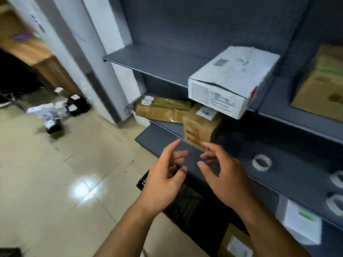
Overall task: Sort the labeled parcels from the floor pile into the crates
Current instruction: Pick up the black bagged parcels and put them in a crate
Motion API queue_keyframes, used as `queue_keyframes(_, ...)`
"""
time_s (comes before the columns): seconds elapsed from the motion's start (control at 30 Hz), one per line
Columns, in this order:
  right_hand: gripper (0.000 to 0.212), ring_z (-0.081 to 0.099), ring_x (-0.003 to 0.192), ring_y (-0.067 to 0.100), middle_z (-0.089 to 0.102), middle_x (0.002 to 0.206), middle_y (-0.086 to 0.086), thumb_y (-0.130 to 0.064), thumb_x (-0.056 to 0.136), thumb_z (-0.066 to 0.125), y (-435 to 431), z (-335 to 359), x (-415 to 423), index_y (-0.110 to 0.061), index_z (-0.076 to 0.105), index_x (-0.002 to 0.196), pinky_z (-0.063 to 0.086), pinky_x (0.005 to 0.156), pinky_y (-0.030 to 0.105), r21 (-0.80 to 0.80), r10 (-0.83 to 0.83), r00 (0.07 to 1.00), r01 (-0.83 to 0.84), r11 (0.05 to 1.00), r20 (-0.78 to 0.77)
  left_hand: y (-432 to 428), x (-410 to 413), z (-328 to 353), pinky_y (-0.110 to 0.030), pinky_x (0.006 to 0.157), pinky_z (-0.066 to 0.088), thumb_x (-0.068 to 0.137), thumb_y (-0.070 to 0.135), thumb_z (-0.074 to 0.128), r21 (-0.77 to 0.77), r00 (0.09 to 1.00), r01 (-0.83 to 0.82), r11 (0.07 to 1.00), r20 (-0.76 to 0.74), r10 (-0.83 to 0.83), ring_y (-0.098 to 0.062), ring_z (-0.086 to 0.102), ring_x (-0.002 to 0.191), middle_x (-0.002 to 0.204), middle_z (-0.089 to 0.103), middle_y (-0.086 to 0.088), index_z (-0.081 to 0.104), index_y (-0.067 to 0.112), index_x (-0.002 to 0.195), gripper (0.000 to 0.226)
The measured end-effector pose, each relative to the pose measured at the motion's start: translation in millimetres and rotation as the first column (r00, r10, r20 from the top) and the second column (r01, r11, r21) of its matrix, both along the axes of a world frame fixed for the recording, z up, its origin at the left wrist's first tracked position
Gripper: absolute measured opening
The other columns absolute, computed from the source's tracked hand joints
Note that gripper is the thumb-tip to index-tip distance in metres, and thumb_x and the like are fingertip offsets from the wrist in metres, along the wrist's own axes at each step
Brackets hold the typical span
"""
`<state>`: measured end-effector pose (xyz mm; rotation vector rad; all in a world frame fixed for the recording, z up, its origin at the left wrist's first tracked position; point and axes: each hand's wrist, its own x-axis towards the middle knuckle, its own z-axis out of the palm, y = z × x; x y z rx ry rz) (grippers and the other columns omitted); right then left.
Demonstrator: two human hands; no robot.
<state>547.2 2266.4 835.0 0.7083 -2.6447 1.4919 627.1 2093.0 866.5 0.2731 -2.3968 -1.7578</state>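
Grip: empty on both sides; left hand [163, 182] and right hand [222, 175] with fingers loosely spread and slightly bent, palms turned toward each other, clasping nothing, touching nothing.
Hands: low in the view at 6 o'clock, near each other but apart, in front of the dark grey shelf unit [157, 60].
Floor pile [55, 112]: white and black parcels on the tiled floor [55, 173] at 9 o'clock, well apart from both hands; blurred, labels unreadable.
Black crate [187, 203]: under the hands at 6 o'clock, perforated wall showing between the forearms; contents impossible to tell.
White box [232, 80]: at 1 o'clock from the hands, on the upper board, front corner overhanging the edge, printed labels on top and front, flap slightly gaping.
Brown box [200, 127]: at 12 o'clock, just beyond the right fingertips, on the lower board, white label on top; contact with the fingers unclear.
Flat brown parcel [163, 108]: at 11 o'clock, lying just beside the brown box on the same board.
Tape roll [261, 162]: at 3 o'clock, flat on the lower board, more rolls further right.
Cardboard carton [321, 86]: at 2 o'clock, far right.
White parcel [300, 223]: at 4 o'clock, green-marked label.
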Motion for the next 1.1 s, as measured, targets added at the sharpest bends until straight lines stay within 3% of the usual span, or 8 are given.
queue_keyframes(0.17, 0.046, 0.065, 0.099, -0.003, 0.067, 0.104, -0.020, -0.033, 0.092, 0.071, -133.3, 23.7, 16.4, -0.036, 0.055, 0.136, 0.052, 0.084, 0.014, 0.039, 0.241, 0.971, -0.241, 0.970, 0.011, -111.9, 47.6, 28.9, -0.034, 0.101, 0.053, 0.088, 0.020, 0.058, -0.005, 0.975, -0.217, 0.976, -0.051, 0.216, -0.009, 0.062, 0.117, 0.122, 0.069, 0.012, 0.056, 0.035, 0.136, 0.050)
queue_keyframes(0.33, 0.046, 0.063, 0.100, -0.005, 0.066, 0.106, -0.021, -0.039, 0.094, 0.067, -277.3, 37.7, 44.4, -0.038, 0.053, 0.137, 0.056, 0.086, 0.023, 0.096, 0.385, 0.923, -0.385, 0.918, 0.021, -243.4, 102.2, 36.5, -0.027, 0.097, 0.054, 0.097, 0.005, 0.059, -0.043, 0.932, -0.361, 0.932, -0.058, 0.358, -0.003, 0.063, 0.115, 0.119, 0.070, 0.019, 0.061, 0.035, 0.130, 0.044)
queue_keyframes(0.6, 0.049, 0.062, 0.100, -0.007, 0.065, 0.108, -0.021, -0.038, 0.095, 0.067, -477.0, 65.8, 80.1, -0.036, 0.050, 0.141, 0.057, 0.085, 0.020, 0.114, 0.510, 0.860, -0.505, 0.856, -0.013, -431.9, 178.4, 37.3, -0.021, 0.090, 0.053, 0.098, 0.015, 0.060, -0.072, 0.854, -0.521, 0.851, -0.029, 0.520, 0.000, 0.064, 0.111, 0.115, 0.070, 0.024, 0.062, 0.038, 0.126, 0.037)
queue_keyframes(0.73, 0.050, 0.063, 0.101, -0.005, 0.065, 0.108, -0.019, -0.037, 0.094, 0.067, -548.5, 72.2, 68.5, -0.036, 0.051, 0.142, 0.058, 0.087, 0.023, 0.108, 0.550, 0.835, -0.547, 0.830, 0.008, -490.0, 175.4, 40.7, -0.010, 0.083, 0.049, 0.102, 0.023, 0.058, 0.001, 0.834, -0.551, 0.834, -0.032, 0.551, 0.001, 0.065, 0.108, 0.113, 0.071, 0.022, 0.063, 0.036, 0.126, 0.028)
queue_keyframes(0.87, 0.050, 0.062, 0.100, -0.009, 0.065, 0.108, -0.022, -0.036, 0.095, 0.068, -616.6, 63.4, 37.0, -0.039, 0.049, 0.140, 0.058, 0.083, 0.020, 0.104, 0.557, 0.830, -0.556, 0.825, 0.027, -544.9, 153.4, 33.5, -0.014, 0.087, 0.051, 0.096, 0.044, 0.051, 0.028, 0.821, -0.570, 0.821, -0.023, 0.570, -0.004, 0.065, 0.111, 0.116, 0.071, 0.021, 0.062, 0.038, 0.126, 0.032)
queue_keyframes(0.97, 0.049, 0.061, 0.100, -0.010, 0.065, 0.107, -0.021, -0.035, 0.094, 0.069, -662.6, 52.6, 5.2, -0.037, 0.051, 0.140, 0.057, 0.081, 0.017, 0.107, 0.581, 0.814, -0.580, 0.808, 0.027, -586.3, 128.5, 31.5, -0.016, 0.090, 0.050, 0.093, 0.048, 0.049, 0.014, 0.817, -0.577, 0.817, -0.003, 0.577, -0.002, 0.064, 0.113, 0.117, 0.070, 0.023, 0.061, 0.041, 0.126, 0.035)
queue_keyframes(1.1, 0.049, 0.063, 0.098, -0.008, 0.067, 0.105, -0.018, -0.033, 0.094, 0.070, -727.0, 46.2, -55.4, -0.034, 0.053, 0.140, 0.059, 0.083, 0.025, 0.111, 0.612, 0.789, -0.613, 0.782, 0.051, -655.7, 91.7, 38.5, -0.017, 0.091, 0.050, 0.093, 0.048, 0.049, -0.014, 0.779, -0.627, 0.779, 0.020, 0.627, -0.001, 0.063, 0.114, 0.119, 0.069, 0.022, 0.060, 0.042, 0.126, 0.035)
